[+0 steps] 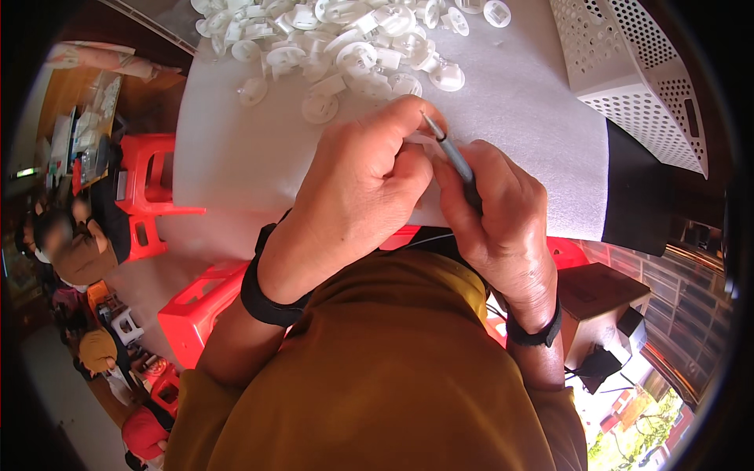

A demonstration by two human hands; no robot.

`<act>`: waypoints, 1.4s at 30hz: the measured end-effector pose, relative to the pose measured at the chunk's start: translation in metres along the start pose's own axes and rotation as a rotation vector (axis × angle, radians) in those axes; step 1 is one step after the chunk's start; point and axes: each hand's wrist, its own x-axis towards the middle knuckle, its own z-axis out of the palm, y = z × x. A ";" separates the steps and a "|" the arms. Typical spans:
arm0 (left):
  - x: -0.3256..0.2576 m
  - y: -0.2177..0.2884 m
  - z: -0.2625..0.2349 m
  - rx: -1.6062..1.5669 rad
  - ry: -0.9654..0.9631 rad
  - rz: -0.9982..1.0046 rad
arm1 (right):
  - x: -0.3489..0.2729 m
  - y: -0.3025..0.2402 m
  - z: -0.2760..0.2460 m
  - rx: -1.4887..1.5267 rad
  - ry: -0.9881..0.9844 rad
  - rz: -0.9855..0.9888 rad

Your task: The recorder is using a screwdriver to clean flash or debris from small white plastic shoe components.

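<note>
In my right hand (499, 208) is a slim, pen-shaped craft knife (455, 157) with a pointed silver end and a dark grip. Its tip points up and to the left, close by my left thumb and forefinger. My left hand (365, 169) is closed, pinching a small white plastic piece (421, 139) that my fingers mostly cover. Both hands meet over the near part of the table. Beyond them lies a heap of round white plastic parts (357, 59), some with block-shaped stems.
Pale foam sheeting covers the table (236, 157). A white perforated basket (628, 102) stands at the far right. Red plastic stools (208, 310) are below and left. A cardboard box (601, 302) sits at the lower right. Other people (82, 247) sit at the far left.
</note>
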 end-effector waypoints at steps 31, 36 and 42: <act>0.002 -0.031 -0.004 -0.327 0.148 0.110 | -0.015 -0.008 -0.033 0.281 -0.308 0.399; 0.004 -0.034 -0.004 -0.316 0.142 0.132 | -0.012 -0.004 -0.029 0.264 -0.297 0.355; 0.004 -0.033 -0.003 -0.288 0.155 0.142 | -0.010 -0.002 -0.027 0.264 -0.315 0.354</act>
